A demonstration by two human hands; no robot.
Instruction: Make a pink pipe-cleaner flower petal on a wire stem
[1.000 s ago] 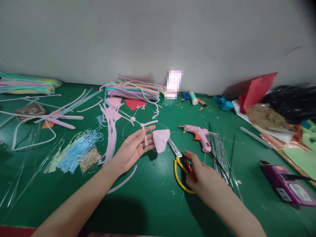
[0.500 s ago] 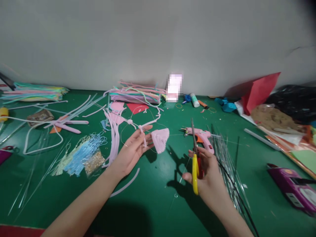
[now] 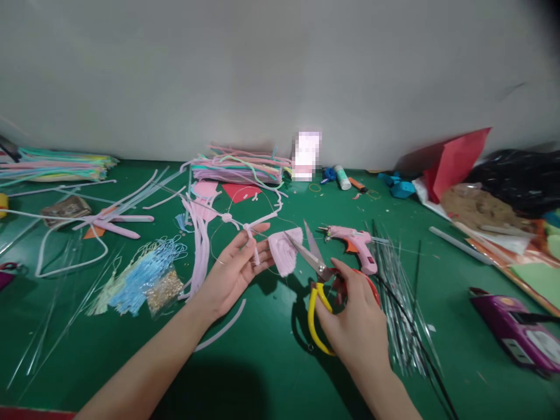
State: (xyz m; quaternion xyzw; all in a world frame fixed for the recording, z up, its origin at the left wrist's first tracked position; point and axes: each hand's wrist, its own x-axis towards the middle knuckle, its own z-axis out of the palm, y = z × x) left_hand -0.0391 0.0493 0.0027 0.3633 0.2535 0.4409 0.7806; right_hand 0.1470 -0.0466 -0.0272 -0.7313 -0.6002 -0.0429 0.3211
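A smooth green tabletop [image 3: 271, 344] runs back to a plain grey wall [image 3: 175, 76]. Against the wall lies a bundle of pastel fuzzy stems [image 3: 236, 170], and at the right stand a folded sheet of red paper [image 3: 457, 160] and a crumpled black plastic bag [image 3: 520, 181]. On the left, light blue thread tassels [image 3: 142, 274] lie beside a clear packet of small gold beads [image 3: 163, 290]. To the right are a pink plastic glue gun [image 3: 361, 242], a loose sheaf of thin metallic wires [image 3: 400, 309] and a purple power socket block [image 3: 514, 326].

The left hand [image 3: 238, 265] is raised over the middle of the table, thumb and forefinger pinching a pale pink fuzzy stem [image 3: 257, 255] among thin wire rings, its other fingers loosely extended. A pale pink fan-shaped piece [image 3: 283, 254] sits just beyond those fingertips. The right hand [image 3: 356, 321] is curled through the handles of yellow-and-red-handled metal scissors [image 3: 322, 271]. Their blades are parted toward the fan-shaped piece; one blade overlaps it in view, though whether they touch I cannot tell.
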